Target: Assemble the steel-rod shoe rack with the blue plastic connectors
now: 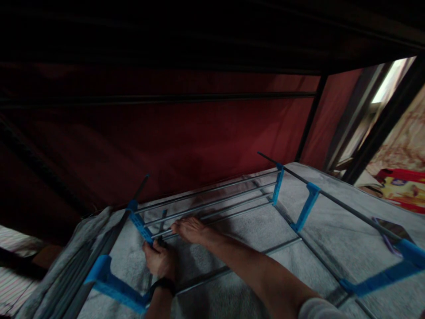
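- Lying along the left edge: a bundle of grey tubes [79,270], lower ends cut off by the frame.
- Near left: outer blue bracket [114,283], its lower end partly behind the left wrist.
- Left hand [161,259], dark band on wrist: fingers closed around the lower end of the inner blue bracket [141,226]; palm side hidden.
- Right hand [190,229], just beside it: fingers curled shut on a thin rod [162,233]; which rod is unclear.
- Centre: rack [232,196] of grey rods and blue brackets on grey bedding [282,266], before a red backdrop [199,137]; right forearm covers part of the rods.
- Right: flat purple-edged object [388,237], partly behind a tube and bracket.
- Far right: red-and-yellow package [407,188], cut off; printing too blurred to read.
- Top: too dark for detail.
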`<state>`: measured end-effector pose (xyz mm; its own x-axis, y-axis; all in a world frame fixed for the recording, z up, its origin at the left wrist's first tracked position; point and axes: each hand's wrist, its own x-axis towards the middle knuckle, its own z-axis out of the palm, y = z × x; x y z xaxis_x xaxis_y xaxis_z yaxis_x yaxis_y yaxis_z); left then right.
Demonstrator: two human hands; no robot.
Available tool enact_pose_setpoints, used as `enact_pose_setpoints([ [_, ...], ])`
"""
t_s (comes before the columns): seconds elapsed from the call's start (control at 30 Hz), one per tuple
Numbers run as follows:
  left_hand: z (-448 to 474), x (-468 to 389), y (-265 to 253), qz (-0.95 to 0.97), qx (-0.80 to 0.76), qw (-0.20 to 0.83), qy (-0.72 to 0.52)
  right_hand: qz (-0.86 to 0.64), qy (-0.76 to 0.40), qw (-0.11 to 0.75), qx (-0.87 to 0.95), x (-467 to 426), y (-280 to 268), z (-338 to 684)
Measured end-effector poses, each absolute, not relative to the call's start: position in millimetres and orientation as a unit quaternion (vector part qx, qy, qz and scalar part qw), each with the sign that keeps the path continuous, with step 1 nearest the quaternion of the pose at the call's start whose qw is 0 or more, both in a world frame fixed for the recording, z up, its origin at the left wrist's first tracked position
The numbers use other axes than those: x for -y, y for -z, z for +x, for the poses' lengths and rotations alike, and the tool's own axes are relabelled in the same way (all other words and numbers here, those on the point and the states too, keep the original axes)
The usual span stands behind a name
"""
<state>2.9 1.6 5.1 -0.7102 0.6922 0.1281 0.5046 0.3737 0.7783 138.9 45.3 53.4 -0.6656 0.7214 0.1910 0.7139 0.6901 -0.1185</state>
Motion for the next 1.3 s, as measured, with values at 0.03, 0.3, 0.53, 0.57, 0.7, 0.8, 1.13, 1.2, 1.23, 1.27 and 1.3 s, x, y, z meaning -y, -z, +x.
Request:
enact_pose_setpoints([
  [0.03, 3, -2, -5, 0.364, -0.821, 0.115, -0.424, -0.393, -0.012, 0.106, 0.913, -45, -54, 139],
  [0.3, 0, -2, -4, 0.378, -0.809, 0.117, -0.434, -0.393, 0.008, 0.097, 0.914, -43, -59, 140],
  [0.53, 1, -1, -7, 0.371, -0.813, 0.121, -0.433, -0.380, 0.015, 0.116, 0.918, -47, -51, 141],
  [0.57, 1, -2, -7, 0.370, -0.812, 0.121, -0.434, -0.381, 0.013, 0.114, 0.917, -47, -50, 141],
  [0.7, -1, -4, -4, 0.372, -0.808, 0.117, -0.442, -0.386, 0.006, 0.110, 0.916, -48, -54, 141],
  [0.8, -2, -5, -1, 0.373, -0.802, 0.112, -0.453, -0.386, 0.010, 0.111, 0.916, -48, -57, 141],
  [1.13, -1, -2, -6, 0.380, -0.814, 0.119, -0.422, -0.374, 0.019, 0.106, 0.921, -51, -49, 141],
  [1.2, 0, -2, -8, 0.378, -0.816, 0.119, -0.420, -0.371, 0.018, 0.109, 0.922, -51, -50, 142],
  [1.23, 1, -1, -8, 0.377, -0.817, 0.120, -0.420, -0.369, 0.018, 0.109, 0.923, -50, -51, 143],
  [1.27, 1, -1, -8, 0.376, -0.816, 0.121, -0.421, -0.367, 0.017, 0.107, 0.924, -50, -52, 143],
  [1.3, 1, -1, -8, 0.376, -0.815, 0.121, -0.424, -0.366, 0.016, 0.106, 0.925, -50, -52, 143],
])
